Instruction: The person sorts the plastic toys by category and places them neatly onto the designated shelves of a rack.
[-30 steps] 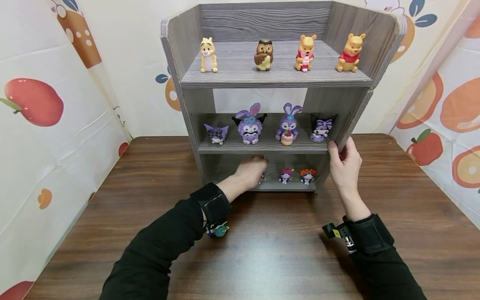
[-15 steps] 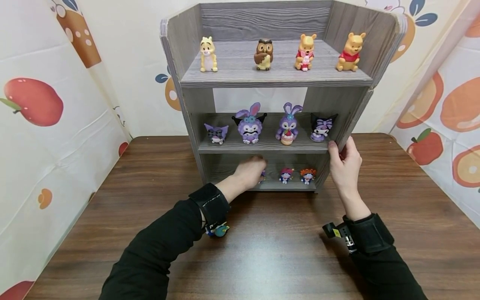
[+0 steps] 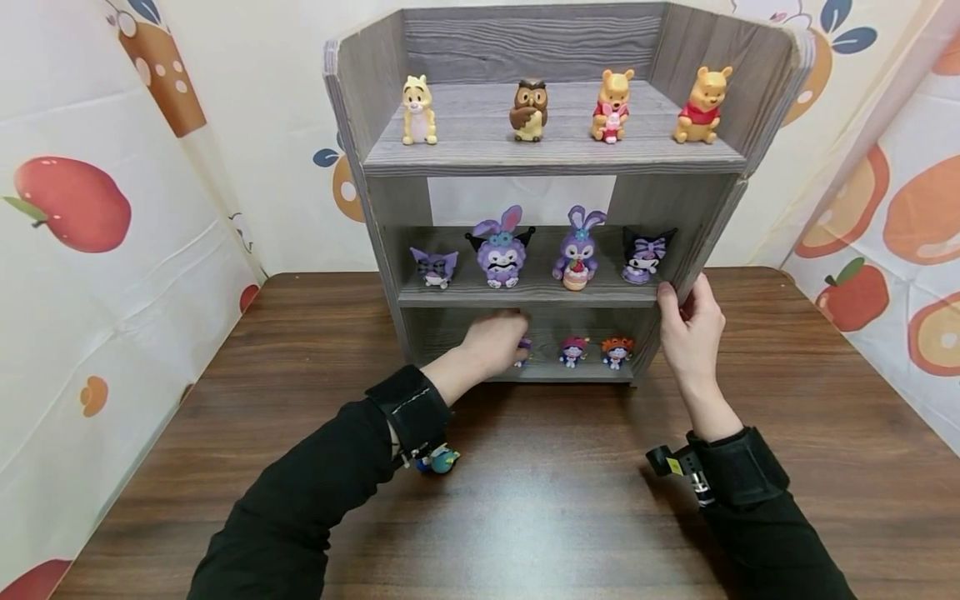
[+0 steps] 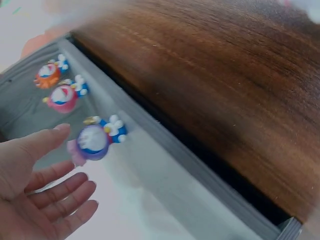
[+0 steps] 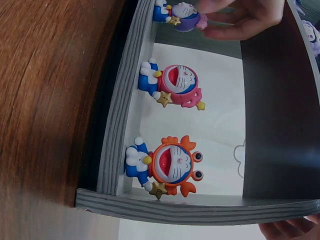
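Note:
A grey wooden shelf unit (image 3: 534, 42) with three levels stands at the back of the table. On its bottom level, my left hand (image 3: 491, 340) is beside a purple-hooded Doraemon figurine (image 4: 95, 140); in the left wrist view the fingers are loosely bent, with a small gap to the figurine. To that figurine's right stand a pink-hooded Doraemon figurine (image 5: 177, 82) and an orange crab-hooded one (image 5: 172, 165). My right hand (image 3: 692, 329) grips the unit's right side panel, thumb at the front edge and fingers on the outer side.
Several purple figurines, one a rabbit with a cake (image 3: 576, 254), stand on the middle level. An owl figurine (image 3: 529, 112) and yellow bear figurines are among those on top. A blue-green figurine (image 3: 444, 459) lies on the brown table (image 3: 555, 517), partly behind my left wrist.
My left hand has drawn slightly left, away from the purple-hooded figurine, so more of it shows. My right hand stays on the side panel.

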